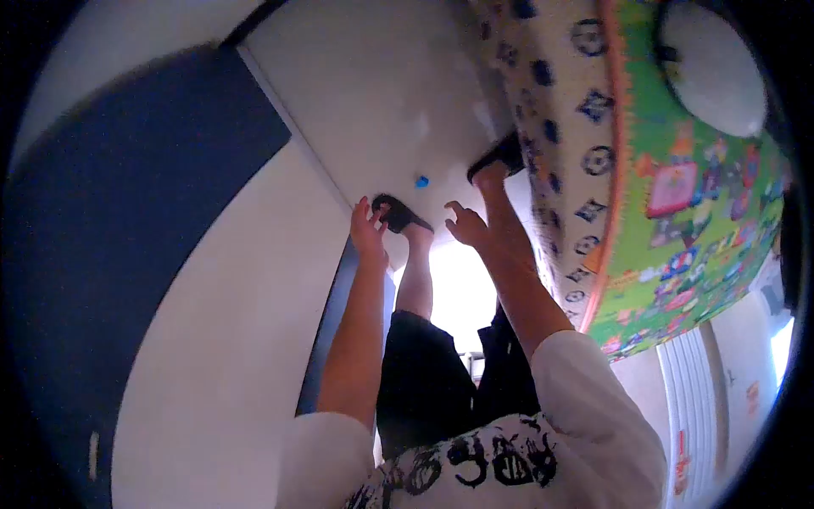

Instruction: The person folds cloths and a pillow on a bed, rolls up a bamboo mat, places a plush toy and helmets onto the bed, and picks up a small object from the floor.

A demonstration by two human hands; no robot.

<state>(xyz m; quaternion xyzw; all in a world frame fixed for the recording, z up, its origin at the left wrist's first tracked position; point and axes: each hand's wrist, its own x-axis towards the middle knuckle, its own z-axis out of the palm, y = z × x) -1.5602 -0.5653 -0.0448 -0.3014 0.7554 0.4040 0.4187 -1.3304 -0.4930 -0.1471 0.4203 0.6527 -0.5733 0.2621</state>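
Note:
My left hand is in mid-air over the floor, its fingers spread and nothing in them. It overlaps the black slipper on my left foot in the view; I cannot tell how far apart they are. My right hand hangs in the air near my right shin, fingers loosely bent and apart, with no object in it. On the floor ahead, between my two feet, lies a small blue thing, too small to name. Neither hand touches it.
On the right stands a bed or padded surface with a green patterned cover and a patterned side cloth. A white round-edged object rests on it. White and dark blue panels rise on the left. A second black slipper is on my right foot.

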